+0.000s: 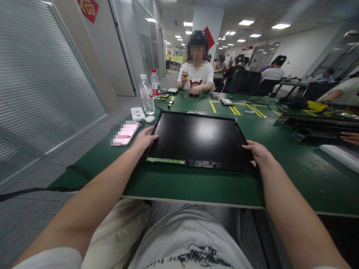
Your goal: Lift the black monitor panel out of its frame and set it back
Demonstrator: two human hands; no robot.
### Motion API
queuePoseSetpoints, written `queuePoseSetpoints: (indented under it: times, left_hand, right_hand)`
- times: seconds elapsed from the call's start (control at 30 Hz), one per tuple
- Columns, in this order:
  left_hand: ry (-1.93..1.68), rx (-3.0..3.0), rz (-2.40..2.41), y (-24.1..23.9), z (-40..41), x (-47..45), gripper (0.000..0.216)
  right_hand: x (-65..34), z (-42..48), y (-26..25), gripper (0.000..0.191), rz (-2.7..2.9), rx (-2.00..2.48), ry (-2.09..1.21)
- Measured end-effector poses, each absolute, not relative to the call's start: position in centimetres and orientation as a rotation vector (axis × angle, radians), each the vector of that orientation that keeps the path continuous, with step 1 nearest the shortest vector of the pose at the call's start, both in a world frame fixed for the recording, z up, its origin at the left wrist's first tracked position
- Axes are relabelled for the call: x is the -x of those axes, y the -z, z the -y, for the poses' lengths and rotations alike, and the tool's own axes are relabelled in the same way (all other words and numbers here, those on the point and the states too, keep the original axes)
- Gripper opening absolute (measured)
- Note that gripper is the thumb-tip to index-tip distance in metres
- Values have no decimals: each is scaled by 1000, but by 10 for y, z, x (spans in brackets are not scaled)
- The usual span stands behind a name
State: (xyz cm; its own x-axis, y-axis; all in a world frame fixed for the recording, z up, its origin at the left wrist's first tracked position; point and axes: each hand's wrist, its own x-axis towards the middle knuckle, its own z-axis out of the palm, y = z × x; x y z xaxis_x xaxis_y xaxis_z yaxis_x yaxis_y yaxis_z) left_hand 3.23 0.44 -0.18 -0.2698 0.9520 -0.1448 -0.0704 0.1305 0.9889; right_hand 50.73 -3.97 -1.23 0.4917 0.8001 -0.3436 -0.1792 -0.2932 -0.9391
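Observation:
A black flat screen panel [196, 136] lies face up on the green table [196, 183] in front of me, with a strip of green circuit board showing along its near edge. My left hand [144, 139] rests on the panel's left edge, fingers curled over it. At the near right corner my right hand [259, 151] grips the panel's edge, thumb on top.
A phone with a lit screen [126, 133], a white box [137, 113], a white mouse [150, 118] and two water bottles [146, 94] stand to the left. A person [196, 73] sits across the table holding a small tool. Another person's fingers [350, 137] show at the right, by another panel [314, 130].

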Motion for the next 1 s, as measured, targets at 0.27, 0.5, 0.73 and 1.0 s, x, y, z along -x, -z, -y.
queuePoseSetpoints:
  times: [0.27,0.5,0.73,1.0]
  left_hand:
    - [-1292,-952,-1525,5,-7,-29,60]
    - [-1233,-973,-1586,3,-5,-28,59]
    - [-1247,-969,-1551,7,-9,-26,62]
    - [-1278,-956,-1475,11,-10,-25,68]
  right_hand:
    - [-507,35,16,36,530,1664,-935]
    - [-512,34,18,40,552,1689,-926]
    - [-516,35,18,48,559,1655,-1002]
    - [-513,37,16,40,528,1621,-999]
